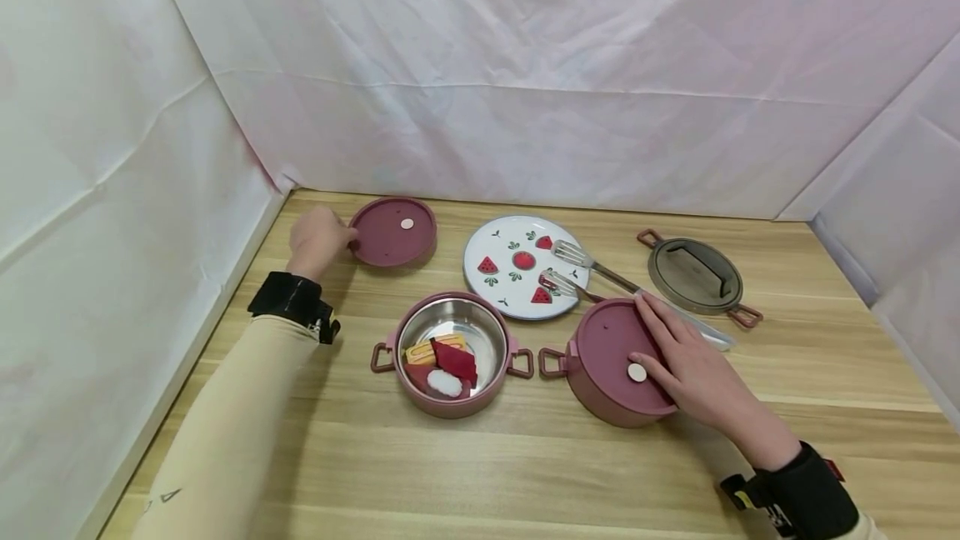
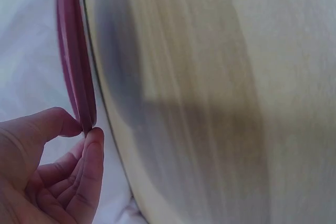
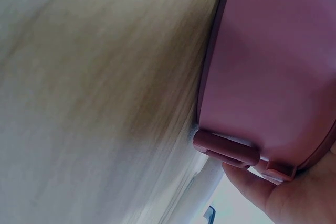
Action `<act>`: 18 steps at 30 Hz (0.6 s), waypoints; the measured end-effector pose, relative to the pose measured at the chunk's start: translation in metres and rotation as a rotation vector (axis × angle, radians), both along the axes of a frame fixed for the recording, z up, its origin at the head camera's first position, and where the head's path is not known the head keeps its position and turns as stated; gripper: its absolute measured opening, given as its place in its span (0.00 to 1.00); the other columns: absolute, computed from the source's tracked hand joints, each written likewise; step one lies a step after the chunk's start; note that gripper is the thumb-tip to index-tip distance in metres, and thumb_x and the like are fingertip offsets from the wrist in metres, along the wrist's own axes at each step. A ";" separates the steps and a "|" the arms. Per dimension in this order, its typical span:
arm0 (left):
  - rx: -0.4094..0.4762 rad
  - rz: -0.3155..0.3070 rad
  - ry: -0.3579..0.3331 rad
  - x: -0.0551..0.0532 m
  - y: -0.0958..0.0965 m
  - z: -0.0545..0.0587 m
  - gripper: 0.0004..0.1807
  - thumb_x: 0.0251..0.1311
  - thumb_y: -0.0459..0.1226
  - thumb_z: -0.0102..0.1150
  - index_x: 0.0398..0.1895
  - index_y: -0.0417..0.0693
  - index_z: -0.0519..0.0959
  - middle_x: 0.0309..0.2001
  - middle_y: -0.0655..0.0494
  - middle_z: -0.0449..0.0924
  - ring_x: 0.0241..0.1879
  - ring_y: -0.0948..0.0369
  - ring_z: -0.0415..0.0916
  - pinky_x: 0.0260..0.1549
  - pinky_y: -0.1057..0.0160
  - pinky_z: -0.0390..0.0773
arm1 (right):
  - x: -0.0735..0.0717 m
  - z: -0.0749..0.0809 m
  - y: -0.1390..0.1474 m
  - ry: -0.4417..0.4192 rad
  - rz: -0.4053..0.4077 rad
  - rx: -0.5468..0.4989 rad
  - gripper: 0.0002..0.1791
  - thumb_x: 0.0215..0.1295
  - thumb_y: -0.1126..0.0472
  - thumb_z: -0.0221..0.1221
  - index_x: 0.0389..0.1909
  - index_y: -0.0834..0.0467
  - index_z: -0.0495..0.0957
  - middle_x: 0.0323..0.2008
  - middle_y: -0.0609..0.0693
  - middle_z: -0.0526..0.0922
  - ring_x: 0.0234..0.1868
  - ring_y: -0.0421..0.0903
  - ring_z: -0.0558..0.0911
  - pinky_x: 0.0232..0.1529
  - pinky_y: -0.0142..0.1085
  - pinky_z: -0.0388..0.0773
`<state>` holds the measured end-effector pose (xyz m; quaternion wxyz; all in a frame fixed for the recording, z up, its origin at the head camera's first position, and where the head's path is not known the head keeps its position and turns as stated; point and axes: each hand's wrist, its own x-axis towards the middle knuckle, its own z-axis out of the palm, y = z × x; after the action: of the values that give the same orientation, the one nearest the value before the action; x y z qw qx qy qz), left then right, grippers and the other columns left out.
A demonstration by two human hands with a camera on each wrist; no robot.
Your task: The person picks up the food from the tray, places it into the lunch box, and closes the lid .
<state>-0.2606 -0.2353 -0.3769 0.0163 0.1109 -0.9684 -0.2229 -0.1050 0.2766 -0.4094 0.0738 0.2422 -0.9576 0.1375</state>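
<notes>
At the far left, my left hand (image 1: pixel 321 236) pinches the edge of a round maroon lid (image 1: pixel 384 238) between thumb and fingertips. In the left wrist view the lid (image 2: pixel 75 51) stands edge-on, its shadow falling on the wooden table. My right hand (image 1: pixel 693 369) lies over the flat top of a covered maroon pot (image 1: pixel 611 407), fingers extended across it near a pale round dot. One fingertip shows close to a side handle (image 3: pixel 226 148) in the right wrist view. Between the hands sits an uncovered steel-lined pot (image 1: pixel 450 408) with yellow, red and white food-like pieces (image 1: pixel 453 361) inside.
Behind the pots lies a white plate (image 1: pixel 495 298) with a fruit pattern. A slotted turner (image 1: pixel 573 252) and a fork-like utensil (image 1: pixel 558 283) overlap its right side. Farther right is a small grey-topped pan (image 1: pixel 690 286) with two handles. White cloth walls (image 1: pixel 480 140) border the table.
</notes>
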 end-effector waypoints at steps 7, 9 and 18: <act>-0.018 -0.072 0.010 0.006 0.001 0.014 0.11 0.54 0.42 0.64 0.28 0.42 0.85 0.31 0.46 0.84 0.31 0.51 0.75 0.24 0.57 0.71 | 0.000 0.000 0.000 0.005 -0.002 -0.003 0.41 0.66 0.50 0.57 0.75 0.56 0.50 0.73 0.61 0.54 0.67 0.65 0.60 0.57 0.65 0.67; -0.038 -0.102 -0.002 0.010 0.005 0.022 0.11 0.55 0.42 0.62 0.30 0.42 0.84 0.34 0.44 0.84 0.34 0.49 0.75 0.26 0.56 0.72 | 0.000 0.001 0.000 0.007 -0.002 -0.001 0.41 0.66 0.50 0.57 0.75 0.56 0.50 0.73 0.61 0.55 0.67 0.65 0.60 0.57 0.65 0.68; -0.022 -0.325 0.039 0.039 0.037 0.052 0.08 0.53 0.38 0.60 0.30 0.42 0.83 0.32 0.45 0.86 0.32 0.52 0.78 0.31 0.53 0.76 | 0.000 0.002 -0.001 0.007 -0.004 0.000 0.42 0.66 0.50 0.57 0.75 0.56 0.49 0.73 0.61 0.55 0.67 0.65 0.60 0.57 0.64 0.68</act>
<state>-0.2216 -0.1986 -0.3245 0.0001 -0.0516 -0.9754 -0.2142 -0.1049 0.2753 -0.4078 0.0775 0.2407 -0.9578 0.1365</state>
